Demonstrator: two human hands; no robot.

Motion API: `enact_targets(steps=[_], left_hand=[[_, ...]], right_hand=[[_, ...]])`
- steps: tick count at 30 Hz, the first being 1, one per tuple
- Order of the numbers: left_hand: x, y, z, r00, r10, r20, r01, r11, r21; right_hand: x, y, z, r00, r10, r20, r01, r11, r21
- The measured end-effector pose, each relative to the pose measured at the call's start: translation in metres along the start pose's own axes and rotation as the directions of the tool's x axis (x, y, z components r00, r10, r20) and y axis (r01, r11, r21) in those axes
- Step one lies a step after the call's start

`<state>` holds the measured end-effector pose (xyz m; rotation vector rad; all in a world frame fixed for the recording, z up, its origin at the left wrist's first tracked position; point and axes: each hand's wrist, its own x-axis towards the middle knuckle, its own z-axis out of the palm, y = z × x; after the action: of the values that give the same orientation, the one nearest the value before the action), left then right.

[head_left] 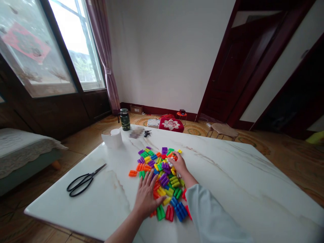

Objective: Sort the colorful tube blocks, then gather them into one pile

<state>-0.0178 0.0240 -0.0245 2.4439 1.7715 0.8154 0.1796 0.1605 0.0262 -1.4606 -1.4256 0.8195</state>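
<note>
A pile of colourful plastic toy pieces (164,179), made of joined rounded tubes, lies spread on the white marble-patterned table (227,182). My left hand (146,197) rests palm down at the near left of the pile, fingers spread over orange, green and yellow pieces, gripping none. At the far right of the pile, my right hand (179,164) reaches in, its thumb and fingers closed around an orange toy piece (173,156). White pieces sit just under that hand. Blue pieces (179,210) and a red piece (169,213) lie at the near edge.
Black-handled scissors (83,182) lie at the left. Farther back stand a white paper roll (115,138), a dark green bottle (125,119), a blurred-out item (136,132) and small black pliers (147,133). A stool (222,129) stands beyond the table.
</note>
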Motion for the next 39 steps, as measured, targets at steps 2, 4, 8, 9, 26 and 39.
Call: enact_targets(steps=[2, 4, 8, 9, 26, 39], left_hand=[[0.0, 0.0, 0.001, 1.0, 0.0, 0.004, 0.0, 1.0, -0.004], [0.0, -0.001, 0.002, 1.0, -0.001, 0.007, 0.001, 1.0, -0.013], [-0.001, -0.003, 0.005, 1.0, -0.014, -0.013, 0.014, 0.999, -0.042], [-0.001, -0.003, 0.005, 1.0, -0.018, -0.021, 0.017, 0.999, -0.049], [-0.032, -0.007, -0.021, 0.986, 0.137, 0.093, -0.138, 0.99, 0.007], [0.054, 0.028, -0.018, 0.993, 0.105, 0.054, -0.103, 0.994, -0.035]], right_hand=[[-0.007, -0.015, 0.009, 0.993, -0.095, 0.076, 0.096, 0.995, -0.011], [-0.021, -0.029, 0.009, 0.955, -0.212, 0.207, 0.215, 0.977, 0.011], [-0.071, -0.025, -0.025, 0.896, -0.34, 0.285, 0.358, 0.933, -0.014], [-0.086, -0.014, -0.039, 0.904, -0.365, 0.223, 0.395, 0.913, -0.106], [-0.132, 0.017, 0.066, 0.992, -0.119, -0.05, 0.085, 0.893, -0.441], [-0.089, 0.069, -0.065, 0.994, 0.025, -0.102, -0.099, 0.545, -0.832]])
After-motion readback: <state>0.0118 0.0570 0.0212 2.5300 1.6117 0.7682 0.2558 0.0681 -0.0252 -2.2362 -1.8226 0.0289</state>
